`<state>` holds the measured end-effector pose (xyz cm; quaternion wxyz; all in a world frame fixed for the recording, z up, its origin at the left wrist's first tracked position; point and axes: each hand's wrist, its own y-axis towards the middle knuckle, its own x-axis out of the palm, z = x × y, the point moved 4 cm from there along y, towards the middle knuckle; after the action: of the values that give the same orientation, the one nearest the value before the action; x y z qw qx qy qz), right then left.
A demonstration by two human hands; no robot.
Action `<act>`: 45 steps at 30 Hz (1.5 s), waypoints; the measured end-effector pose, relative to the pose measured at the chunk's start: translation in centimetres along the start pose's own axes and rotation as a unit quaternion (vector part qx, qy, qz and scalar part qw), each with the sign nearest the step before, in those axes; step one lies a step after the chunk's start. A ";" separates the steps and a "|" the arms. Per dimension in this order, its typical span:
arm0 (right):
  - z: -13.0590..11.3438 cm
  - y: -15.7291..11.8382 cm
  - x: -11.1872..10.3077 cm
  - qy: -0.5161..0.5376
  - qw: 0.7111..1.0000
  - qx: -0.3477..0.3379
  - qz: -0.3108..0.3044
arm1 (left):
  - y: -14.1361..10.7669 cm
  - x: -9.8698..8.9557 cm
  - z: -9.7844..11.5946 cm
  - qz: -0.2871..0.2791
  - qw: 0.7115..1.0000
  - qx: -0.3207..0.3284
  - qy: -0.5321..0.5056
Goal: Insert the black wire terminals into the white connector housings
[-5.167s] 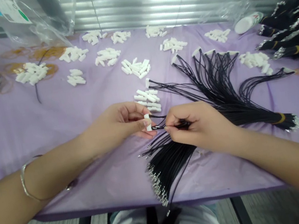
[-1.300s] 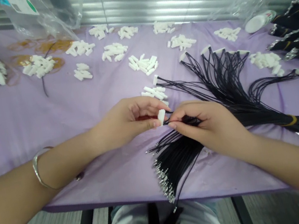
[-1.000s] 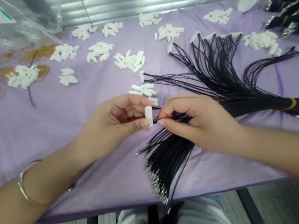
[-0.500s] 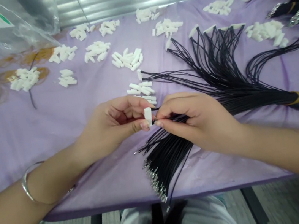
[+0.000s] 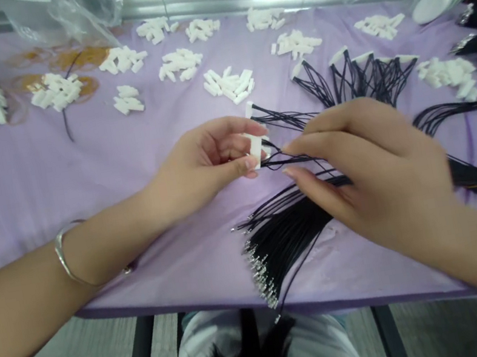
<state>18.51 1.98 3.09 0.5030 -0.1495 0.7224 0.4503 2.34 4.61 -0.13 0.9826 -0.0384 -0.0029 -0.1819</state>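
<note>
White connector housing (image 5: 255, 145) is pinched firmly in the left hand (image 5: 204, 166), best held square to the black wires (image 5: 285, 235); any grip by the blurred right hand (image 5: 371, 173) cannot be told.

The left hand (image 5: 203, 160) pinches a white plastic connector housing (image 5: 255, 145) between thumb and fingers, and thin black wires (image 5: 295, 159) run from it toward the right hand (image 5: 380, 172). That hand, slightly blurred, has its thumb and forefinger parted above a bundle of metal-tipped black wires (image 5: 286, 238). Small heaps of white connector housings (image 5: 229, 85) lie across the lilac-covered surface (image 5: 36, 183), and a metal bangle (image 5: 64, 249) circles the left wrist.
</note>
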 end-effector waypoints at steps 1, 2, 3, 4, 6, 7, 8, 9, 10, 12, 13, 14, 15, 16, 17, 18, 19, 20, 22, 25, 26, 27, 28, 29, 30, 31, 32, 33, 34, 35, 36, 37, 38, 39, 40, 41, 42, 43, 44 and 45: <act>-0.3 0.0 0.0 0.013 1.000 -0.008 -0.008 | 0.1 -0.2 0.0 0.010 1.000 -0.001 0.001; -0.7 0.0 0.4 0.047 0.998 -0.019 -0.045 | 0.1 -0.4 -0.1 0.016 1.000 -0.001 0.004; -1.0 0.0 1.0 0.091 0.991 -0.028 -0.094 | 0.1 -0.6 -0.1 0.019 1.000 -0.001 0.009; -1.3 -0.1 1.7 0.135 0.979 -0.030 -0.147 | 0.1 -0.6 -0.2 0.020 1.000 -0.001 0.013; -1.5 0.0 2.9 0.214 0.953 -0.004 -0.212 | 0.0 -0.7 -0.2 0.018 1.000 0.001 0.016; -1.5 0.1 3.3 0.241 0.943 0.013 -0.229 | 0.0 -0.6 -0.2 0.015 1.000 0.001 0.016; -1.4 0.1 3.6 0.259 0.936 0.028 -0.236 | 0.0 -0.6 -0.2 0.013 1.000 0.000 0.015; -1.3 0.2 3.8 0.266 0.933 0.037 -0.240 | 0.0 -0.5 -0.2 0.012 1.000 -0.002 0.015; -1.3 0.2 3.9 0.262 0.933 0.042 -0.243 | 0.0 -0.4 -0.2 0.013 1.000 -0.005 0.015; -1.2 0.1 3.8 0.248 0.938 0.044 -0.238 | 0.0 -0.4 -0.1 0.019 1.000 -0.015 0.016; -1.2 0.1 3.7 0.243 0.941 0.045 -0.230 | 0.1 -0.4 -0.1 0.022 0.999 -0.020 0.015; -1.2 0.0 3.5 0.243 0.944 0.048 -0.220 | 0.1 -0.5 -0.1 0.023 0.999 -0.024 0.014; -1.1 0.0 3.3 0.246 0.946 0.051 -0.207 | 0.1 -0.5 -0.1 0.020 0.999 -0.027 0.011; -1.0 0.0 3.0 0.250 0.948 0.057 -0.190 | 0.1 -0.5 -0.1 0.016 0.999 -0.028 0.006; -0.9 0.0 2.7 0.256 0.949 0.064 -0.172 | 0.1 -0.5 -0.2 0.010 1.000 -0.027 0.001; -0.8 0.1 2.3 0.261 0.950 0.069 -0.154 | 0.0 -0.5 -0.2 0.002 1.000 -0.025 -0.004; -0.6 0.1 2.0 0.267 0.951 0.072 -0.141 | 0.0 -0.6 -0.2 -0.004 1.000 -0.024 -0.008; -0.5 0.1 1.7 0.271 0.950 0.074 -0.134 | -0.1 -0.6 -0.2 -0.007 1.000 -0.024 -0.010; -0.1 0.2 1.3 0.283 0.947 0.080 -0.132 | -0.2 -0.6 -0.2 -0.007 0.999 -0.029 -0.013; 0.5 0.4 1.0 0.302 0.940 0.101 -0.118 | -0.4 -0.3 -0.2 -0.002 0.999 -0.042 -0.028; 0.7 0.4 1.0 0.310 0.937 0.118 -0.109 | -0.5 -0.2 -0.2 -0.003 0.998 -0.046 -0.034; 1.0 0.4 1.1 0.317 0.932 0.140 -0.102 | -0.6 -0.1 -0.1 -0.004 0.998 -0.050 -0.037; 1.4 0.3 1.2 0.324 0.926 0.166 -0.095 | -0.7 0.0 -0.1 -0.005 0.998 -0.053 -0.037; 1.7 0.3 1.3 0.329 0.920 0.194 -0.087 | -0.8 0.1 -0.2 -0.005 0.998 -0.055 -0.036; 2.0 0.3 1.5 0.331 0.914 0.220 -0.078 | -0.9 0.2 -0.2 -0.004 0.998 -0.056 -0.035; 2.3 0.2 1.6 0.330 0.910 0.240 -0.071 | -0.9 0.2 -0.2 -0.003 0.998 -0.057 -0.035; 2.5 0.2 1.7 0.326 0.908 0.254 -0.063 | -0.9 0.2 -0.3 -0.003 0.998 -0.059 -0.037; 2.7 0.3 1.8 0.321 0.908 0.264 -0.059 | -1.0 0.2 -0.4 -0.005 0.997 -0.061 -0.039; 2.8 0.3 1.9 0.317 0.908 0.269 -0.058 | -1.0 0.3 -0.4 -0.007 0.997 -0.064 -0.042; 2.8 0.3 2.0 0.316 0.907 0.271 -0.057 | -1.0 0.3 -0.5 -0.008 0.997 -0.067 -0.043; 2.8 0.3 2.0 0.317 0.907 0.272 -0.056 | -1.0 0.3 -0.5 -0.010 0.997 -0.069 -0.043; 2.8 0.3 2.1 0.319 0.906 0.273 -0.055 | -1.0 0.4 -0.5 -0.011 0.997 -0.071 -0.040; 2.7 0.3 2.1 0.321 0.905 0.274 -0.054 | -1.0 0.4 -0.5 -0.011 0.997 -0.073 -0.035; 2.7 0.3 2.1 0.324 0.905 0.273 -0.052 | -1.0 0.4 -0.5 -0.009 0.997 -0.074 -0.029; 2.6 0.3 2.0 0.325 0.905 0.271 -0.050 | -1.0 0.4 -0.5 -0.006 0.997 -0.074 -0.021; 2.5 0.3 2.0 0.325 0.906 0.267 -0.048 | -1.0 0.4 -0.4 -0.003 0.997 -0.072 -0.013; 2.5 0.3 2.0 0.323 0.908 0.263 -0.046 | -1.0 0.4 -0.4 -0.001 0.998 -0.070 -0.007; 2.4 0.3 1.9 0.320 0.911 0.258 -0.044 | -1.0 0.4 -0.4 0.000 0.998 -0.067 -0.004; 2.4 0.3 1.9 0.315 0.913 0.254 -0.042 | -1.0 0.4 -0.3 -0.001 0.998 -0.065 -0.003; 2.4 0.3 1.8 0.310 0.916 0.251 -0.040 | -1.0 0.4 -0.4 -0.002 0.998 -0.066 -0.006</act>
<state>18.92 4.48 1.44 0.2925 -0.1792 0.9248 0.1647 2.35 3.49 -0.40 0.9774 -0.1042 0.0031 -0.1837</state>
